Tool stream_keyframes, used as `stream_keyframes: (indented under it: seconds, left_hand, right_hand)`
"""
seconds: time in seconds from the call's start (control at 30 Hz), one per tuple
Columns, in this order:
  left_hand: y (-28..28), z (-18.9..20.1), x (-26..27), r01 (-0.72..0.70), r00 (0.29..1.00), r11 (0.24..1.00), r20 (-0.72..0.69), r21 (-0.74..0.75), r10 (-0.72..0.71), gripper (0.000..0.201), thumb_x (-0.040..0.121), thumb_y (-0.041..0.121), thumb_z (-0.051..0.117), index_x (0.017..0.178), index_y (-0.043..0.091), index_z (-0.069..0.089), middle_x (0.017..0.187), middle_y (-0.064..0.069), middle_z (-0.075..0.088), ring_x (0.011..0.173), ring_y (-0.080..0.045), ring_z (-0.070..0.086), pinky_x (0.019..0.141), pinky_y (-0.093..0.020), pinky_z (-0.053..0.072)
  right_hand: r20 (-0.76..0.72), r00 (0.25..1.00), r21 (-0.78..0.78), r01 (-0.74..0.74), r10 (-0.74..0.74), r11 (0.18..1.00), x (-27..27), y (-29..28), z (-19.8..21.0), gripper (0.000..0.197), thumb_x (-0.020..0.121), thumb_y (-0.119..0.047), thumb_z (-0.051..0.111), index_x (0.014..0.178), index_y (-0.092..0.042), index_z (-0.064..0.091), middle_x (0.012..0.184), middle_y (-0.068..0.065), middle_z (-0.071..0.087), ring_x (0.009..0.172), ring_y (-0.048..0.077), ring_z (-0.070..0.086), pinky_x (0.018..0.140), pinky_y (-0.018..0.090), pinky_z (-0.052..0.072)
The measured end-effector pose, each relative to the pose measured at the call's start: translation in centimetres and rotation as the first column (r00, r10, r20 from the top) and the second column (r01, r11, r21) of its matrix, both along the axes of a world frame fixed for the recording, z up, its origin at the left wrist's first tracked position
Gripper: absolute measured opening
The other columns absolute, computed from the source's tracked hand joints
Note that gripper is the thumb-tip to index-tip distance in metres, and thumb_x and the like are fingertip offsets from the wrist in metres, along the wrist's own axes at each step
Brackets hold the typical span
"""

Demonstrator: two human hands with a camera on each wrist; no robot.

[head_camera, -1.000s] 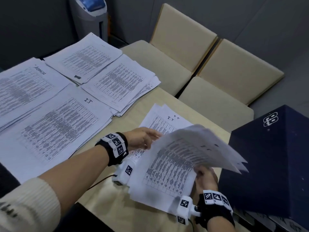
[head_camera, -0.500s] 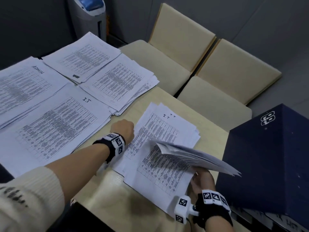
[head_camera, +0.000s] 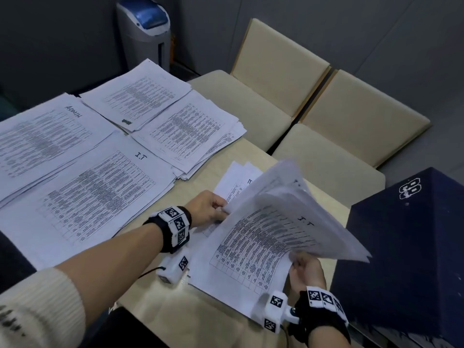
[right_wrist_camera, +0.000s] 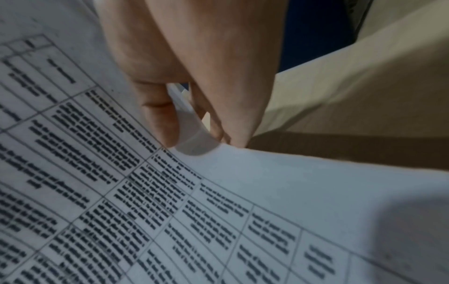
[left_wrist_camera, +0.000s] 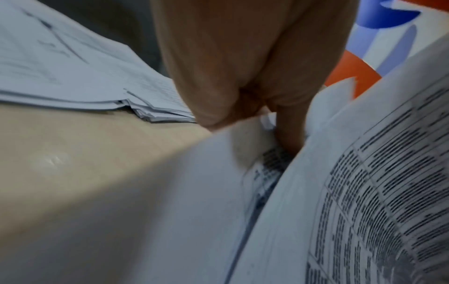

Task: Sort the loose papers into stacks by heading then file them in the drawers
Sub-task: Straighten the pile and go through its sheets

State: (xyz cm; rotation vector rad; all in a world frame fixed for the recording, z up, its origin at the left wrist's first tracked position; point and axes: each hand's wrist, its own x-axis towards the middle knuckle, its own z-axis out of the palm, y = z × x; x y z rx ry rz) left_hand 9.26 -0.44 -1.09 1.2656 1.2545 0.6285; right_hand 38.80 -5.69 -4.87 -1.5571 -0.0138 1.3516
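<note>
A loose pile of printed sheets (head_camera: 253,244) headed "I.T" lies at the near right of the beige table (head_camera: 200,320). My right hand (head_camera: 305,270) grips a lifted bundle of sheets (head_camera: 296,212) by its near corner, thumb on top (right_wrist_camera: 160,119). My left hand (head_camera: 211,209) pinches the left edge of a raised sheet (left_wrist_camera: 245,138) with thumb and forefinger. Further left lie sorted stacks: a large "I.T" stack (head_camera: 95,194), an "ADMIN" stack (head_camera: 42,139), and two more stacks (head_camera: 140,96) (head_camera: 193,134) behind them.
A dark blue box (head_camera: 406,252) stands close on the right, right beside my right hand. Beige cushioned seats (head_camera: 326,121) sit beyond the table's far edge. A grey and blue bin (head_camera: 145,31) stands at the back wall.
My right hand has raised the bundle of sheets higher again. My left hand has come back from the table beside the pile and taken hold of a sheet's left edge.
</note>
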Motion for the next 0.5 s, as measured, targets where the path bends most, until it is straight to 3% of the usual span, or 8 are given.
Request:
stream_keyframes:
  seconds: [0.07,0.1,0.17,0.23,0.3,0.37,0.43,0.5]
  left_hand:
    - [-0.1,0.3,0.3,-0.007,0.993,0.998,0.115,-0.057,0.013,0.015,0.078,-0.013,0.071,0.088,-0.022,0.066,0.076,-0.018,0.063,0.059,-0.018,0.061,0.061,-0.027,0.057]
    - [-0.1,0.5,0.4,-0.013,0.991,0.998,0.13,-0.066,0.021,0.014,0.077,-0.014,0.071,0.086,-0.022,0.065,0.076,-0.019,0.063,0.063,-0.021,0.062,0.064,-0.03,0.057]
    - [0.0,0.9,0.7,-0.031,0.987,0.997,0.158,-0.071,0.042,0.006,0.076,-0.015,0.068,0.078,-0.012,0.063,0.073,-0.017,0.061,0.065,-0.023,0.06,0.063,-0.032,0.055]
    - [0.1,1.1,0.8,-0.06,0.98,0.997,0.188,-0.056,0.069,0.015,0.081,-0.012,0.067,0.076,0.001,0.062,0.067,-0.005,0.064,0.06,-0.017,0.061,0.057,-0.025,0.053]
    - [0.2,0.9,0.8,-0.078,0.989,0.997,0.124,0.008,0.077,0.022,0.089,0.012,0.071,0.071,0.014,0.059,0.06,0.011,0.061,0.054,-0.004,0.058,0.055,-0.014,0.046]
    - [0.3,0.2,0.5,-0.119,0.993,0.992,-0.005,0.045,0.12,0.044,0.091,0.04,0.065,0.062,0.019,0.041,0.054,0.01,0.039,0.044,-0.006,0.036,0.048,-0.017,0.03]
    - [0.4,-0.2,0.3,-0.163,0.98,0.985,-0.102,0.059,0.169,0.047,0.096,0.044,0.057,0.064,0.02,0.032,0.057,0.006,0.028,0.044,-0.007,0.024,0.047,-0.023,0.021]
    - [0.5,-0.5,-0.1,-0.163,0.973,0.985,-0.154,0.063,0.171,0.042,0.101,0.037,0.051,0.065,0.019,0.04,0.058,0.008,0.034,0.048,-0.007,0.03,0.05,-0.025,0.025]
  right_hand:
    - [-0.019,1.0,0.029,0.002,-0.001,1.0,0.1,-0.2,-0.2,0.021,0.085,0.013,0.049,0.079,-0.006,0.056,0.083,0.008,0.056,0.078,0.018,0.055,0.077,0.026,0.047]
    - [-0.023,1.0,0.036,0.002,-0.001,0.999,0.1,-0.2,-0.1,0.021,0.085,0.013,0.049,0.077,-0.006,0.056,0.08,0.008,0.056,0.077,0.019,0.055,0.077,0.026,0.047]
    - [-0.022,1.0,0.044,-0.011,0.012,0.999,0.1,-0.3,0.4,0.023,0.086,0.013,0.048,0.076,-0.007,0.054,0.071,0.006,0.058,0.073,0.019,0.055,0.073,0.026,0.046]
    - [-0.005,0.999,0.03,-0.037,0.037,0.999,0.0,-0.4,0.9,0.023,0.086,0.011,0.048,0.075,-0.009,0.053,0.065,0.003,0.058,0.07,0.018,0.055,0.068,0.026,0.043]
    - [0.05,0.999,-0.006,-0.019,0.019,1.0,0.2,-0.3,0.7,0.023,0.086,0.01,0.05,0.073,-0.01,0.053,0.063,0.001,0.055,0.065,0.016,0.049,0.062,0.025,0.039]
    - [0.129,0.991,-0.025,0.035,-0.031,0.999,0.6,-0.3,0.2,0.021,0.084,0.009,0.052,0.074,-0.009,0.053,0.068,0.002,0.053,0.064,0.015,0.046,0.06,0.023,0.037]
    - [0.15,0.984,0.041,0.095,-0.1,0.995,0.9,-0.4,0.0,0.024,0.082,0.012,0.049,0.074,-0.011,0.05,0.075,0.002,0.05,0.066,0.014,0.046,0.06,0.021,0.037]
    - [0.162,0.98,0.074,0.108,-0.119,0.991,1.2,-0.8,0.2,0.029,0.081,0.014,0.046,0.07,-0.013,0.047,0.075,0.0,0.047,0.067,0.013,0.046,0.064,0.02,0.037]
